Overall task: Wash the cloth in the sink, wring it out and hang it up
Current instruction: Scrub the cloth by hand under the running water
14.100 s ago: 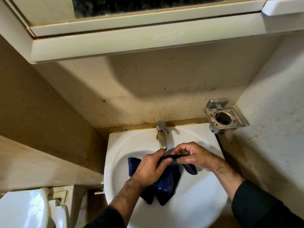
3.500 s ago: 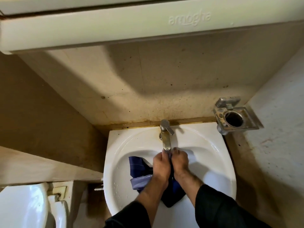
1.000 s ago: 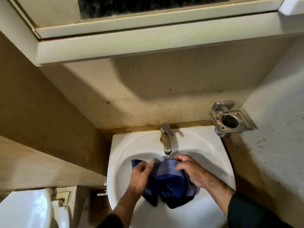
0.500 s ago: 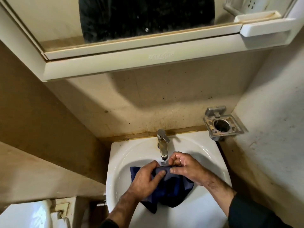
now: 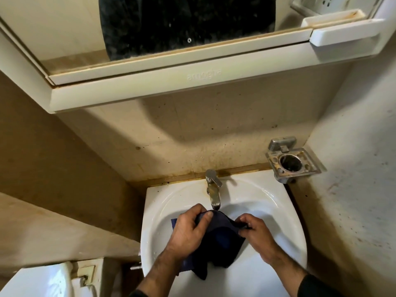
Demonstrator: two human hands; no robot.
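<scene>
Now cloth [image 5: 222,234] stretched between both hands, over sink [image 5: 276,206]

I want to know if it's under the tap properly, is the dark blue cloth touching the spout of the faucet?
Cannot tell. In the head view the cloth's top fold sits right below the faucet spout's tip, overlapping it from this angle, so neither gap nor contact shows plainly.

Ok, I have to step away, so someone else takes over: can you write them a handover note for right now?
Left hand: gripping the dark blue cloth.
Right hand: pinching its other edge.
Cloth: stretched between both hands over the white sink, just under the tap; its lower part hangs into the basin.
Done: cloth is in the sink, washing under way.
Left: finish washing, wring, hang up.
</scene>
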